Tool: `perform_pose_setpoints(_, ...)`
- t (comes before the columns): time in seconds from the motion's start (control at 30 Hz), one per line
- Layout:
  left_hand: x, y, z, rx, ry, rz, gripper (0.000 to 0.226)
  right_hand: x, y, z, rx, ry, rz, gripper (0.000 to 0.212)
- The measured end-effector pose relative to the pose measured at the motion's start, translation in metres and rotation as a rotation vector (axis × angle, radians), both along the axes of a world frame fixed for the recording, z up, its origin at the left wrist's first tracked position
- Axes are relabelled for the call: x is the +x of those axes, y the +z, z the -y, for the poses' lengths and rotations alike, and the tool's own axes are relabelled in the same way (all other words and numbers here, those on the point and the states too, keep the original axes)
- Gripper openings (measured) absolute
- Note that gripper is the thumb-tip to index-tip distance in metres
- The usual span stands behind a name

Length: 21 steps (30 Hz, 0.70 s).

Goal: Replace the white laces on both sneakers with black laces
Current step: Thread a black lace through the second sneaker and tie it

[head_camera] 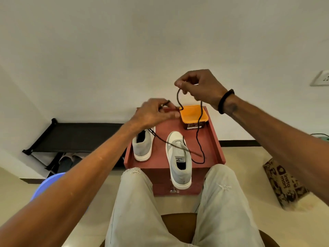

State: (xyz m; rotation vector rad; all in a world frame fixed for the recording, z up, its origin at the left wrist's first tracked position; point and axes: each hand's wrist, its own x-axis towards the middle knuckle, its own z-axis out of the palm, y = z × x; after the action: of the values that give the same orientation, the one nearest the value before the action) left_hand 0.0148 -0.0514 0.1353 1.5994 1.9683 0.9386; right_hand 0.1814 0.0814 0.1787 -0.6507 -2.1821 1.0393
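Thin black cord shoelace (199,132) runs between both hands and trails down onto the reddish-brown table (216,150), ending in a slack loop just beside the nearer sneaker. It is light and limp, with no stiffness of its own, and hangs in loose curves wherever it is unsupported; likely to twist or snag on itself. Best taken hold of close to its ends, where a tip can be steered into an eyelet; a mid-length hold gives no control of the tip. Right hand (201,88) is raised above the orange plastic tub (194,114), wrist bent down, thumb and forefinger pinched shut on the lace, which drops from it in a long loop. Left hand (154,111) sits lower, over the far edge of the table, fingertips closed on another stretch of the same lace. Nearer grey-and-white suede sneaker (179,163) stands toe away, heel overhanging the table's near edge; no white lace shows on it, and a strand of the black lace crosses its eyelet area. Second grey-and-white sneaker (143,147) stands to the left, partly under the left wrist; its lacing is hidden.
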Motion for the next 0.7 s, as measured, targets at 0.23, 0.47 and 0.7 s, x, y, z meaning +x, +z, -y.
perform_pose_setpoints(0.23, 0.052, -0.03, -0.013, -0.106, -0.162, 0.273, 0.026, -0.002, 0.01, 0.016, -0.334, 0.168, -0.191, 0.023)
perform_pose_setpoints(0.47, 0.028, 0.0, -0.029, 0.105, 0.112, 0.386, 0.019, 0.036, -0.031, -0.009, -0.237, 0.062, 0.005, 0.055)
perform_pose_setpoints(0.7, 0.042, 0.025, -0.037, 0.107, -0.112, 0.208, 0.016, 0.039, -0.091, -0.008, -0.015, 0.098, 0.493, 0.029)
